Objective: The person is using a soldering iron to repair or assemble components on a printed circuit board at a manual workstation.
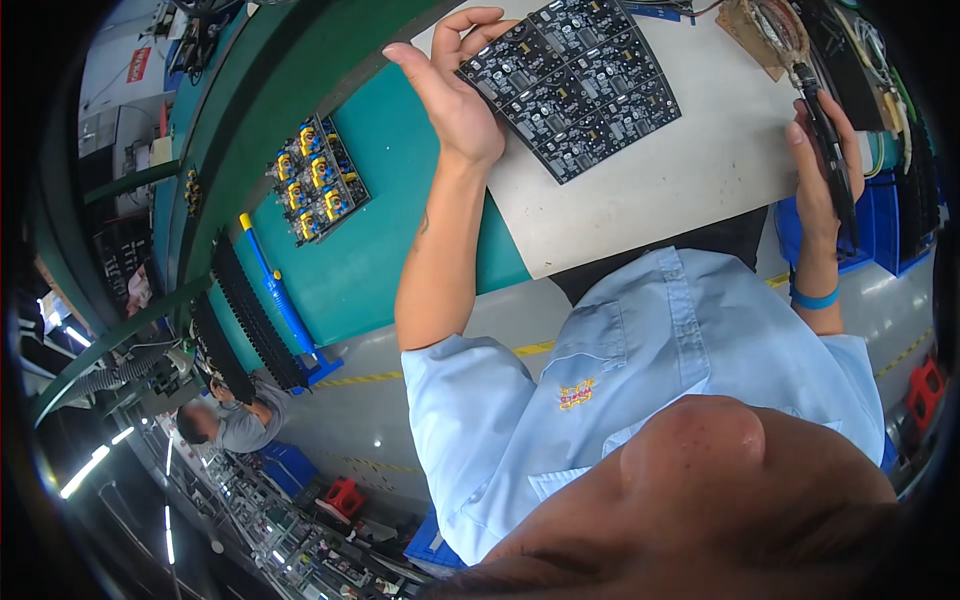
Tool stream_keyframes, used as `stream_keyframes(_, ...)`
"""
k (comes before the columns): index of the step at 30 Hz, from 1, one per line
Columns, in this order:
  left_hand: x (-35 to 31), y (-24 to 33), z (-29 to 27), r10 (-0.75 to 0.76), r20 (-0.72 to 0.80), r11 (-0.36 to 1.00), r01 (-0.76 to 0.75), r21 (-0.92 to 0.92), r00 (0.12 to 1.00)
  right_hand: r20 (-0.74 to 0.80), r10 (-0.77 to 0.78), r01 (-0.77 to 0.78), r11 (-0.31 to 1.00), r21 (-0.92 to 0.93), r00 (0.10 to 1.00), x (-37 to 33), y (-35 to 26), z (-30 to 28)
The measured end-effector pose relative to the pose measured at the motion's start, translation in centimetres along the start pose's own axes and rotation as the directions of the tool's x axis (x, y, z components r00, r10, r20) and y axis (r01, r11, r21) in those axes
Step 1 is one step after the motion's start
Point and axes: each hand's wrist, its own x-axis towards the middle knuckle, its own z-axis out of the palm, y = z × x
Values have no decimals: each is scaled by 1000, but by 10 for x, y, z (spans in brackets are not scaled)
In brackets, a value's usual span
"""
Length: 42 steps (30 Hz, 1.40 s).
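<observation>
A panel of black printed circuit boards (580, 85), dotted with small parts, tilts above the light grey mat. My left hand (465, 110) holds it at its left edge; the thumb stands away from the panel, and some fingers are partly hidden behind it. At the right, my right hand (830, 165) is wrapped round a long black-handled tool (828, 150). The tool's metal front end meets a brownish, ring-shaped metal piece (775, 35); whether the two are joined cannot be made out.
Boards with yellow-and-blue parts (318, 180) lie on the green mat (385, 255). Farther left are a blue stick-shaped tool with a yellow tip (275, 280) and black slotted racks (250, 310). A blue bin (885, 235) stands right; another person (250, 425) works lower left.
</observation>
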Motion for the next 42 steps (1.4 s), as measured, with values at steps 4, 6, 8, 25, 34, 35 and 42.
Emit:
stream_keyframes(4,1,-2,-3,2,-8,1000,-2,18,1000,6,-192,188,967,174,981,-2,-2,21)
stream_keyframes(6,3,-3,-4,9,-14,1000,-9,25,1000,34,-297,281,931,231,954,1,-2,36)
stream_keyframes(8,6,-6,-3,16,-23,999,-15,32,1000,57,-399,367,883,291,915,3,-2,46)
stream_keyframes(25,6,-6,-2,109,23,993,-109,40,994,105,-414,383,894,232,904,3,1,47)
stream_keyframes(34,7,-8,-2,99,11,995,-100,16,995,120,-421,386,892,237,899,3,0,46)
stream_keyframes(35,7,-9,-3,103,18,995,-103,18,995,121,-423,388,891,236,898,3,1,46)
stream_keyframes(42,7,-9,-9,78,62,997,-79,6,995,125,-424,390,892,229,897,4,1,47)
